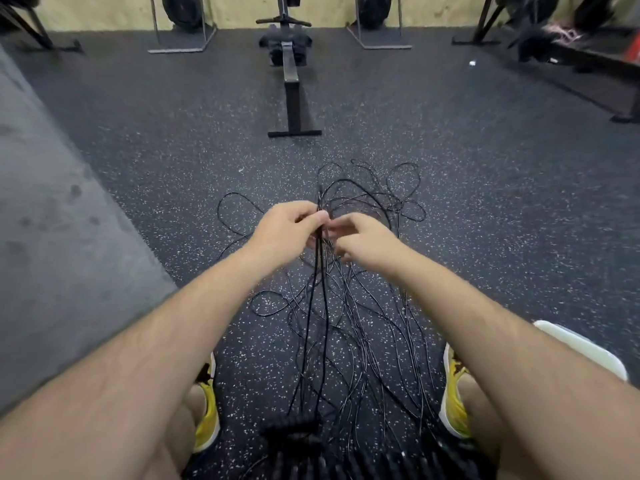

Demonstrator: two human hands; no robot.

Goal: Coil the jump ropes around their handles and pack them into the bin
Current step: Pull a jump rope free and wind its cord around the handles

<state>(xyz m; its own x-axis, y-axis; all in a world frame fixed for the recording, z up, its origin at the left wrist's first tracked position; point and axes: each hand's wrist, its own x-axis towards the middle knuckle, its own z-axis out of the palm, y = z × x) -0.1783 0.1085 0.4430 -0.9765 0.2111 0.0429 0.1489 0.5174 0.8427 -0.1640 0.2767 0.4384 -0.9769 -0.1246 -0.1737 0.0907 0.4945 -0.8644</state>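
Several thin black jump ropes [349,320] lie tangled on the speckled rubber floor between my feet, their loops spreading out beyond my hands. Black handles [294,431] sit bunched near the bottom of the view. My left hand [287,233] pinches a few rope strands lifted off the floor. My right hand [363,242] is next to it with curled fingers on the same strands. A white bin [585,348] shows only its rim, behind my right forearm.
A rowing machine [291,81] stands straight ahead on the floor. A grey concrete strip [52,237] runs along the left. Racks and gym gear line the far wall and the right side. My yellow shoes [453,400] flank the ropes.
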